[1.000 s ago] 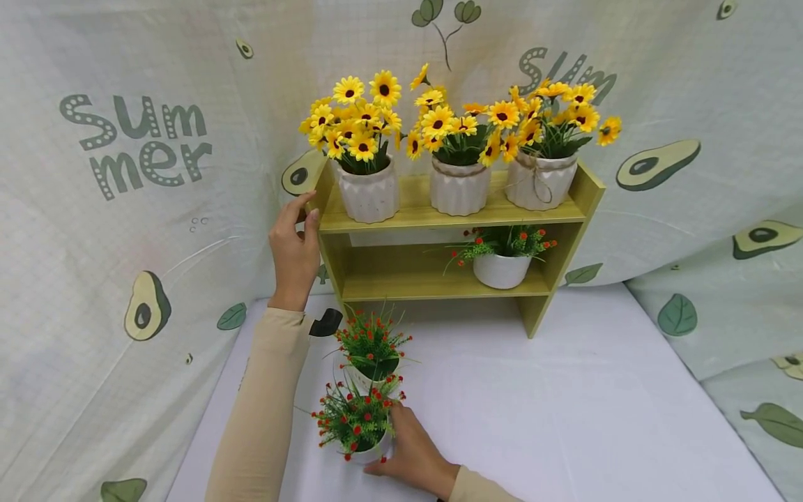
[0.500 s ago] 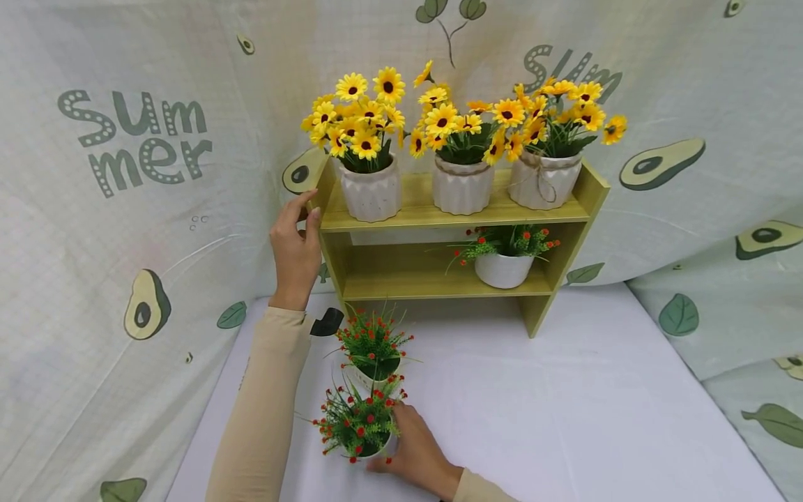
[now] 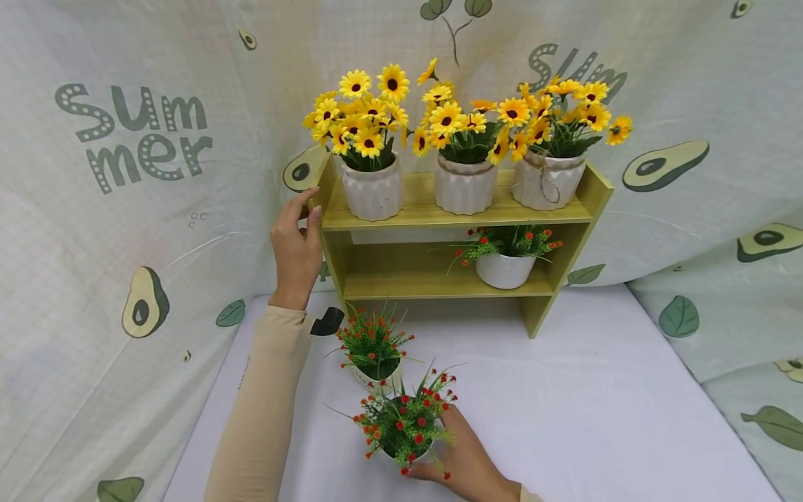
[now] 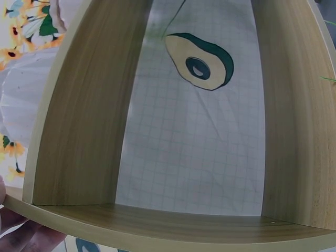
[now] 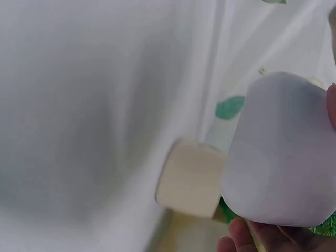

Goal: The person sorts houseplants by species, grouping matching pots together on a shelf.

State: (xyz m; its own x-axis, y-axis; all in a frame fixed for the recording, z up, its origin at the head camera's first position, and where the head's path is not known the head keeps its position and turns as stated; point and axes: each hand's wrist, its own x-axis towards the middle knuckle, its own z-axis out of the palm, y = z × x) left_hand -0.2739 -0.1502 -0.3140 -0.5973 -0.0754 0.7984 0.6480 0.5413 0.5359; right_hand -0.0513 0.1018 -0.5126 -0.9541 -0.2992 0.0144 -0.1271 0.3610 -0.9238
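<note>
My left hand (image 3: pixel 295 254) holds the upper left side of a wooden two-tier shelf (image 3: pixel 401 272). In the left wrist view, fingertips (image 4: pixel 32 237) curl behind the panel edge. At the front of the table my right hand (image 3: pixel 467 457) grips a white pot of red-flowered greenery (image 3: pixel 404 429) from its right side. The right wrist view shows this smooth white pot (image 5: pixel 283 152) between thumb and fingers, raised off the cloth. Just behind it in the head view, a second red-flowered potted plant (image 3: pixel 375 348) stands near the shelf's left leg; its pot is partly hidden.
Three ribbed white pots of yellow flowers, left (image 3: pixel 373 192), middle (image 3: pixel 464 188) and right (image 3: pixel 548 185), line the top tier. Another red-flowered plant in a white pot (image 3: pixel 505 270) sits at the lower tier's right. Printed cloth (image 3: pixel 157 230) hangs behind and beside the white-covered table (image 3: pixel 596 404).
My right hand has moved to the right with the gripped potted plant, away from the spot in front of the second plant. My left hand stays on the shelf's side.
</note>
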